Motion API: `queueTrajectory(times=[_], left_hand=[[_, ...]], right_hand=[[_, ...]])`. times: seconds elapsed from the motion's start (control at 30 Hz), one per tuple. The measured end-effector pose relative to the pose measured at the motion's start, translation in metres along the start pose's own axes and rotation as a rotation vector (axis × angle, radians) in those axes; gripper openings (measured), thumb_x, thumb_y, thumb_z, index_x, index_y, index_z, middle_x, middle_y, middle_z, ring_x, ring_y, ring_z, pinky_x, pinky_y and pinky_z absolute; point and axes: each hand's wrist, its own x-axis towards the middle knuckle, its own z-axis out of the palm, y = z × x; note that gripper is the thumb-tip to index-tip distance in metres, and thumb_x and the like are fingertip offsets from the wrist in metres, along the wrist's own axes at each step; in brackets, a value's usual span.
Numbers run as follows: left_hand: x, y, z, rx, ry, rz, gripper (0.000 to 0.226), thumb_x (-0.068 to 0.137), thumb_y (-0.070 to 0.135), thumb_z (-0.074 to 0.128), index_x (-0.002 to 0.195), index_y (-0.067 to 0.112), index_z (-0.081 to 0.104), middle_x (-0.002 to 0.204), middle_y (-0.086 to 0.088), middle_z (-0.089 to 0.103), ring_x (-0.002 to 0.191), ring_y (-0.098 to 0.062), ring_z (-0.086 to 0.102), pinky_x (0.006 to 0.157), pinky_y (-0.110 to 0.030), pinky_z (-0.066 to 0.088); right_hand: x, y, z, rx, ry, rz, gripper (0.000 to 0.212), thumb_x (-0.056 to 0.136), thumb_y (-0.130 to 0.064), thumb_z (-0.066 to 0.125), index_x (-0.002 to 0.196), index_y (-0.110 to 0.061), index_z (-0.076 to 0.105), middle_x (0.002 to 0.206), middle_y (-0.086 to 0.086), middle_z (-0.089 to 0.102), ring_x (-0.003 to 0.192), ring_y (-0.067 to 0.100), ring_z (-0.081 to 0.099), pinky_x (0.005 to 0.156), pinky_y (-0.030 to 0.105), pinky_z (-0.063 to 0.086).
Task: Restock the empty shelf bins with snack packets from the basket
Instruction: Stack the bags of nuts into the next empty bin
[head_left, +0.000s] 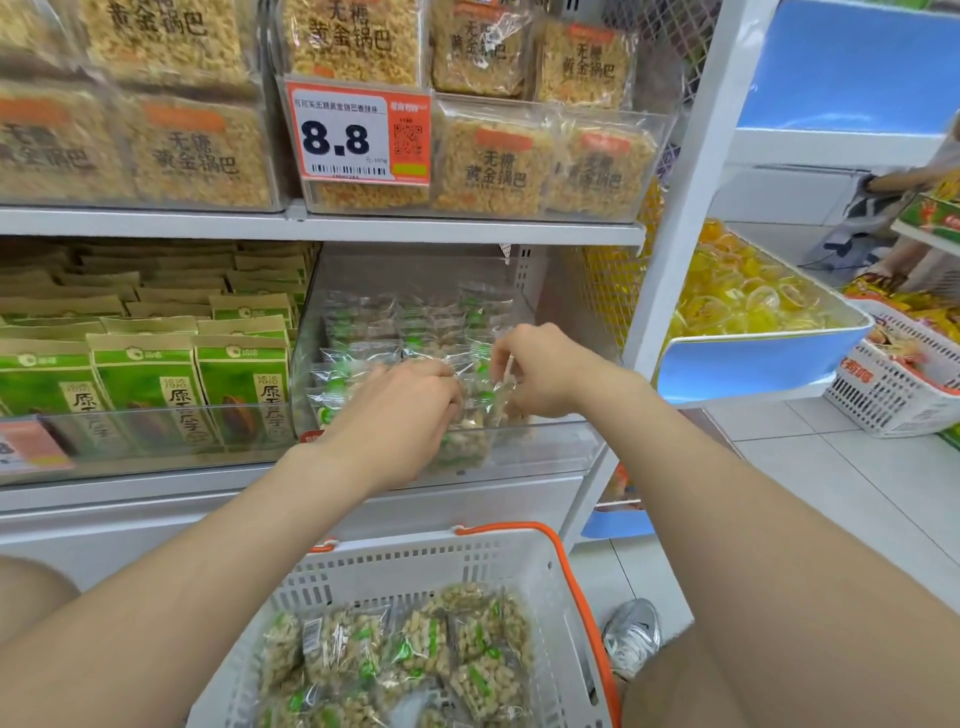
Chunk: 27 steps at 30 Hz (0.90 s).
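The snack packets (475, 402) that I am placing are clear bags of pale puffed pieces with green marks. They are at the front of the clear bin (545, 441) on the lower shelf, just behind its front wall. Behind them, the standing rows (415, 322) already fill the back and middle of this bin.

To do this step well, I think I should set the new packets upright and close against the row behind, with their faces to the front. Then I should press them level so none leans over the wall. The film looks slippery, so I should let go only when they are supported.

My left hand (400, 415) is curled over the packets from above, its fingers closed around a small bunch and its knuckles toward me. My right hand (540, 369) is just beside it on the other side of the same bunch. Its fingertips (498, 358) are narrowed into a pinch on the upper edge of a packet. Neither hand is spread wide.

Below my arms is the white basket (395, 571) with an orange handle, and a pile (415, 660) of the same packets lies in it, so I judge more restocking is left. To the left of the bin stand green sunflower seed bags (145, 384).
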Motion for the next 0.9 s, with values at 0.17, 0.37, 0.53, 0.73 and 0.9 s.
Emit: queueTrajectory(times=[0.17, 0.37, 0.53, 0.73, 0.9], left_hand=[[0.000, -0.001, 0.000, 0.003, -0.010, 0.008, 0.024, 0.106, 0.017, 0.050, 0.109, 0.021, 0.073, 0.133, -0.001, 0.062, 0.122, -0.026, 0.063, 0.100, -0.047, 0.049], [-0.005, 0.000, -0.003, 0.022, 0.056, 0.065, 0.026, 0.108, 0.028, 0.045, 0.123, 0.025, 0.066, 0.134, 0.005, 0.061, 0.123, -0.023, 0.060, 0.102, -0.042, 0.042], [-0.017, 0.003, -0.008, 0.028, 0.172, 0.088, 0.019, 0.100, 0.037, 0.055, 0.114, 0.025, 0.061, 0.114, 0.004, 0.059, 0.108, -0.026, 0.053, 0.093, -0.045, 0.044], [-0.046, 0.014, -0.024, -0.021, 0.221, 0.059, 0.023, 0.085, 0.045, 0.057, 0.070, 0.028, 0.051, 0.062, 0.008, 0.053, 0.064, -0.027, 0.058, 0.054, -0.033, 0.040], [-0.078, 0.014, -0.009, 0.181, -0.190, 0.091, 0.044, 0.090, 0.056, 0.044, 0.066, 0.021, 0.056, 0.064, 0.004, 0.055, 0.063, -0.026, 0.059, 0.054, -0.032, 0.046]], right_hand=[[-0.003, -0.004, 0.002, -0.077, 0.144, 0.080, 0.032, 0.083, -0.028, 0.085, 0.109, -0.024, 0.066, 0.108, 0.005, 0.061, 0.095, 0.030, 0.063, 0.074, 0.038, 0.048], [-0.016, -0.013, -0.005, -0.215, 0.239, 0.187, 0.051, 0.077, -0.042, 0.091, 0.103, -0.017, 0.055, 0.108, 0.008, 0.054, 0.096, 0.033, 0.059, 0.073, 0.040, 0.046], [-0.033, -0.027, -0.006, -0.135, 0.412, 0.057, 0.033, 0.090, -0.030, 0.080, 0.111, -0.017, 0.059, 0.115, 0.007, 0.055, 0.110, 0.031, 0.054, 0.078, 0.043, 0.052], [-0.078, -0.059, 0.006, 0.075, 0.325, -0.169, 0.018, 0.080, -0.014, 0.062, 0.091, -0.026, 0.070, 0.080, -0.006, 0.068, 0.086, 0.023, 0.065, 0.070, 0.039, 0.057], [-0.094, -0.069, 0.044, -0.095, -0.049, -0.184, 0.016, 0.080, -0.012, 0.062, 0.080, -0.027, 0.066, 0.080, -0.004, 0.062, 0.086, 0.026, 0.064, 0.068, 0.036, 0.057]])
